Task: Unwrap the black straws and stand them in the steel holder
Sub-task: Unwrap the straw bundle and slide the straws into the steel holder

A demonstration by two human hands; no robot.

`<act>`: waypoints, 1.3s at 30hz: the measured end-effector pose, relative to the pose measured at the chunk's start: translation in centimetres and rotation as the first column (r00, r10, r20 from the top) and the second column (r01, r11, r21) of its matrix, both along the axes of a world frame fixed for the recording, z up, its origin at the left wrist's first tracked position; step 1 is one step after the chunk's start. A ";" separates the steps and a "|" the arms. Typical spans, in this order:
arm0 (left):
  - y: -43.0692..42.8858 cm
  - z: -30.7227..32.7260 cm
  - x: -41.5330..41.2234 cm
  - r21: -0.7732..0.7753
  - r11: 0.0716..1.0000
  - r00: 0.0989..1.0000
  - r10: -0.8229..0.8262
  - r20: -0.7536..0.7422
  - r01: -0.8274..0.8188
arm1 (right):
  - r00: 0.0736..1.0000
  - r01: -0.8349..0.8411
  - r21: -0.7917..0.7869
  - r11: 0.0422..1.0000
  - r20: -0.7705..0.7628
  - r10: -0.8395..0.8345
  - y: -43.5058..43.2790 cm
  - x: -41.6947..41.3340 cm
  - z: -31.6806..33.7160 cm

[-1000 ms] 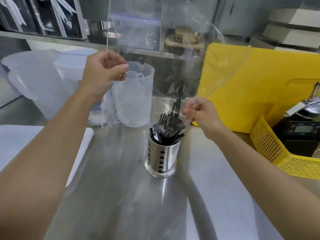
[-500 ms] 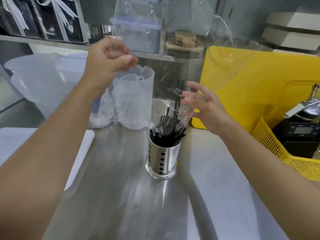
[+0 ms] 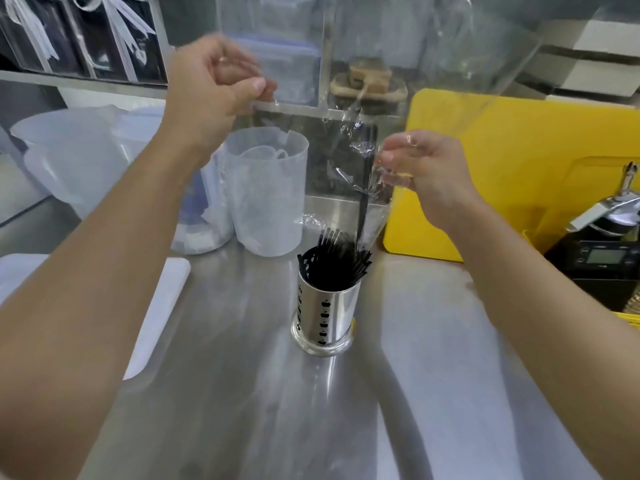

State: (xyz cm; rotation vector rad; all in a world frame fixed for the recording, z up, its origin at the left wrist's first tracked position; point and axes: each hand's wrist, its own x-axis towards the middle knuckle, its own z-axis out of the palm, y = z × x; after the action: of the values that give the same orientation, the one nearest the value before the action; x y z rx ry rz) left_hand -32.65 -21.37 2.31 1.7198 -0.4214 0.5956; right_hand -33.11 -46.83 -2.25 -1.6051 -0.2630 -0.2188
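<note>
Black straws (image 3: 334,268) stand in the steel holder (image 3: 325,318) on the counter (image 3: 242,393). Left hand (image 3: 211,95) pinches the clear wrapper (image 3: 398,64) above; right hand (image 3: 426,171) pinches its lower part around one raised straw (image 3: 363,202).

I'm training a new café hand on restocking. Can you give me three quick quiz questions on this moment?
1. True or false: the steel holder lies on its side.
2. Which hand pinches the clear wrapper highest: A left hand, B right hand?
3. Fill in: one black straw sticks up above the other ____.

Key: 1 false, it stands upright; 2 A; 3 straws.
</note>
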 end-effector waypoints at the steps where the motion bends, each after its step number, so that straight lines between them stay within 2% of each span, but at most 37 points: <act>1: 0.0 0.0 0.0 0.011 1.000 1.000 -0.023 -0.012 0.023 | 0.999 -0.030 -0.047 0.998 -0.019 0.030 -0.1 -0.1 0.0; 3: 0.0 -0.3 0.0 0.043 0.998 0.999 -0.036 -0.031 0.037 | 0.993 -0.103 -0.179 0.978 -0.066 0.093 0.0 -0.3 -0.8; 5: -0.1 -0.5 0.1 0.082 0.996 0.998 -0.033 -0.052 0.038 | 0.998 -0.046 -0.205 0.978 -0.038 0.039 0.0 -0.3 -1.6; 6: -0.2 -0.7 0.2 0.093 0.994 0.996 -0.048 -0.077 0.056 | 1.000 -0.007 -0.190 0.982 -0.013 0.005 -0.1 -0.2 -1.8; 8: -0.2 -1.0 0.5 0.089 0.995 0.993 -0.036 -0.116 0.047 | 0.999 -0.033 -0.156 0.987 -0.026 0.029 0.0 -0.3 -2.2; 13: -0.6 -1.2 0.5 0.019 1.000 0.988 -0.002 -0.152 0.005 | 0.962 -0.179 0.022 0.984 -0.206 0.180 0.5 -0.9 -3.4; 16: -1.2 -1.1 0.2 -0.033 0.998 0.981 -0.058 -0.183 0.053 | 0.968 -0.121 0.118 0.986 -0.208 0.143 0.8 -0.7 -3.5; 21: -1.8 -1.4 0.2 0.103 0.989 0.962 -0.075 -0.262 0.105 | 0.967 -0.052 0.278 0.959 -0.226 0.118 1.5 -0.6 -3.1; 25: -2.6 -1.8 0.4 0.094 0.994 0.984 -0.046 -0.175 0.063 | 0.955 -0.166 0.292 0.942 -0.189 0.227 1.7 -0.5 -2.8; 28: -3.2 -1.7 0.6 0.048 0.995 0.988 -0.075 -0.133 0.082 | 0.948 -0.216 0.230 0.949 -0.183 0.260 2.2 -0.3 -2.9; 37: -4.3 -1.6 0.4 0.022 0.995 0.980 -0.092 -0.176 0.097 | 0.962 -0.031 0.215 0.976 -0.260 0.087 3.1 -0.5 -3.3; 39: -4.4 -1.7 0.4 0.007 0.995 0.974 -0.100 -0.204 0.104 | 0.981 0.008 0.181 0.983 -0.192 0.028 3.1 -0.5 -3.1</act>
State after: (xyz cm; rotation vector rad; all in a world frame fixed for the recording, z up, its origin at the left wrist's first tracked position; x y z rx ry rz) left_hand -32.29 -25.76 0.56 1.7446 -0.3682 0.3382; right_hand -33.56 -43.69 -5.39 -1.4325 -0.0975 -0.0751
